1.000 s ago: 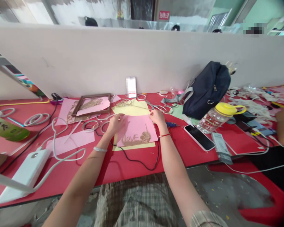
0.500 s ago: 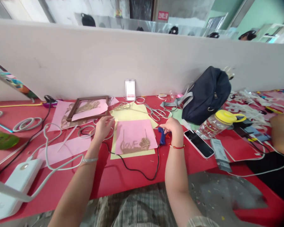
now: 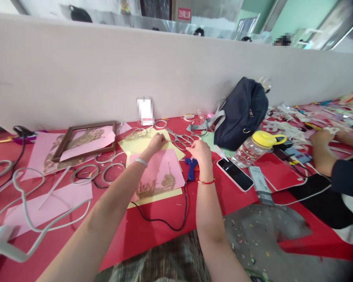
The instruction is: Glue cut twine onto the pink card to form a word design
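My left hand (image 3: pixel 157 141) reaches over a pink sheet (image 3: pixel 157 172) with "LOVE" in brown fibre, which lies on a yellow sheet (image 3: pixel 135 144). Its fingers are pressed together at the yellow sheet's far edge. My right hand (image 3: pixel 200 152) hovers just right of it with fingers curled, close to the metal scissors (image 3: pixel 181 140). What either hand pinches is too small to see. A blue glue gun (image 3: pixel 190 168) lies under my right wrist, and its black cord (image 3: pixel 164 221) runs toward me.
A wooden frame (image 3: pixel 85 139) on pink paper lies left, among white rings (image 3: pixel 85 172) and a white cable (image 3: pixel 32 231). A dark bag (image 3: pixel 241 111), yellow-lidded bottle (image 3: pixel 254 147) and phone (image 3: pixel 234 174) sit right. Another person's arm (image 3: pixel 326 156) rests far right. A white partition (image 3: pixel 106 70) stands behind.
My left hand moved forward from the frame side to the yellow sheet's far edge. My right hand moved from over the glue gun toward the scissors. The camera turned right.
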The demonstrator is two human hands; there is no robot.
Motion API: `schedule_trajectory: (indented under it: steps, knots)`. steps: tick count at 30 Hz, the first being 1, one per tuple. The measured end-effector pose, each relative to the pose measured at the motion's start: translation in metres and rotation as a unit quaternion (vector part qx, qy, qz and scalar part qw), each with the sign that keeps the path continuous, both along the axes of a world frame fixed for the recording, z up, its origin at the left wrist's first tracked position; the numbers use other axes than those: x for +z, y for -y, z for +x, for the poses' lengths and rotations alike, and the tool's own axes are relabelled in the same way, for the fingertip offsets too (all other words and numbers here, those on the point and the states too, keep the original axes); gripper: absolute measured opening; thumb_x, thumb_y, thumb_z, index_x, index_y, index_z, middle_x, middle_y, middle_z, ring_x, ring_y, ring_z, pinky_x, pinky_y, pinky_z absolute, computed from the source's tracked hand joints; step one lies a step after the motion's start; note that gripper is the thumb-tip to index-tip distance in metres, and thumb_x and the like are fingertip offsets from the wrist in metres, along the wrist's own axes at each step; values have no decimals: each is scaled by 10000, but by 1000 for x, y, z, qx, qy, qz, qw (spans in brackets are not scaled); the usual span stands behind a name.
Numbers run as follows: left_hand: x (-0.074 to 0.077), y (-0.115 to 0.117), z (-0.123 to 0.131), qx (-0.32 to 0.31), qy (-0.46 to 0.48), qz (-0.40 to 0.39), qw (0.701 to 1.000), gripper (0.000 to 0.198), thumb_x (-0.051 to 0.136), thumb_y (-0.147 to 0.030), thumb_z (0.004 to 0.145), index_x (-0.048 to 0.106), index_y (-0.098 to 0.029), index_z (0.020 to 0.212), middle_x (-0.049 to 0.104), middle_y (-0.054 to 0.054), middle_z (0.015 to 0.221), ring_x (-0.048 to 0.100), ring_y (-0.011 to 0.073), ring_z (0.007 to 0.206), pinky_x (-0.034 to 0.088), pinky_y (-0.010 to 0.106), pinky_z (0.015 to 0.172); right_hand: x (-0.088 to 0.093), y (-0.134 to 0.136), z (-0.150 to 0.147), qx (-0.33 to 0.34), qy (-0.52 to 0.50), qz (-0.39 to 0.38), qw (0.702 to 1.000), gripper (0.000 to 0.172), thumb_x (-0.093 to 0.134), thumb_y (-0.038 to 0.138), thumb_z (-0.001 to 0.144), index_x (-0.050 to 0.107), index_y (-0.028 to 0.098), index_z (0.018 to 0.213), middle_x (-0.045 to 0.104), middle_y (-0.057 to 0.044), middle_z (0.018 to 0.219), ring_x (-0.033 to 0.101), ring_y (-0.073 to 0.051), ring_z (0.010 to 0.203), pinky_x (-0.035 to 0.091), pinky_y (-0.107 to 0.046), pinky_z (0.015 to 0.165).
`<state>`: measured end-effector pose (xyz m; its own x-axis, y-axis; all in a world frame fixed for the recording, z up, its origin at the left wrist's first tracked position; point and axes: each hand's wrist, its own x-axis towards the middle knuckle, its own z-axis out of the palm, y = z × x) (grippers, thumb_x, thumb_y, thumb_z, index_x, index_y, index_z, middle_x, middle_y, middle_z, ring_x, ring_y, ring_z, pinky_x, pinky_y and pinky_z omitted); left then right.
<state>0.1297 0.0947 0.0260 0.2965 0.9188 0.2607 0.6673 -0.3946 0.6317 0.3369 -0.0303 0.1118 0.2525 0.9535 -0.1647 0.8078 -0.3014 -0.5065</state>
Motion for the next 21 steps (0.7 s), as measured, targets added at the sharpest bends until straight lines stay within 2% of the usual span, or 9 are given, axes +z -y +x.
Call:
schedule_trajectory:
  steps: [2, 4, 8, 11, 14, 17, 19, 21]
  knots:
    - [2, 4, -8, 2, 11, 6, 1000, 181, 668, -194, 844, 566, -217, 696, 623, 80, 746, 591, 232, 690, 514, 390, 733, -4, -4, -5, 7, -24, 62, 998, 176, 698, 314, 972, 741, 163, 1051, 808, -111, 976, 780, -202, 857, 554, -270, 832]
    - [8, 15, -19, 13, 30, 20, 999, 185, 658, -215, 878, 553, -224, 725, 642, 81, 775, 603, 240, 729, 499, 384, 748, -10, -8, -13, 32, -76, 93, 992, 160, 709, 301, 967, 728, 166, 1050, 799, -102, 1043, 767, -170, 804, 558, -249, 784]
    - [26, 57, -34, 36, 77, 48, 995, 143, 560, -293, 993, 546, -226, 867, 674, 63, 833, 625, 219, 742, 497, 360, 737, -22, -12, -38, 95, -253, 78, 960, 292, 636, 436, 1017, 692, 152, 1053, 780, -113, 1045, 731, -143, 647, 559, -233, 622]
    - [39, 96, -34, -40, 102, 43, 993, 164, 553, -351, 1019, 550, -229, 909, 686, 46, 829, 653, 208, 738, 516, 350, 732, -28, -14, -59, 120, -395, 61, 909, 443, 478, 532, 1073, 695, 147, 1037, 776, -108, 974, 713, -136, 600, 569, -231, 587]
    - [49, 122, -35, -105, 55, 5, 993, 114, 626, -344, 976, 604, -235, 950, 713, 47, 871, 679, 221, 807, 527, 340, 738, -34, -17, -69, 128, -420, 81, 895, 380, 611, 496, 1015, 721, 138, 954, 748, -56, 799, 674, -120, 575, 560, -206, 577]
    - [58, 122, -51, -87, -3, 3, 996, 139, 710, -264, 887, 658, -221, 1008, 714, 25, 849, 662, 210, 766, 510, 323, 718, -38, -23, -62, 99, -417, 150, 891, 262, 687, 384, 956, 732, 133, 896, 735, -32, 741, 650, -108, 558, 544, -190, 558]
    - [63, 114, -71, -50, -44, 17, 998, 90, 732, -222, 853, 689, -210, 931, 714, 27, 839, 648, 206, 754, 501, 326, 747, -40, -28, -50, 52, -434, 206, 876, 231, 681, 352, 943, 734, 136, 883, 738, -31, 735, 656, -111, 557, 563, -201, 575]
    - [69, 105, -96, 14, -71, 21, 997, 58, 731, -195, 841, 688, -207, 803, 688, 27, 770, 616, 212, 717, 492, 344, 774, -41, -33, -35, -19, -460, 258, 849, 241, 685, 370, 934, 725, 141, 868, 731, -29, 706, 686, -131, 584, 608, -234, 629]
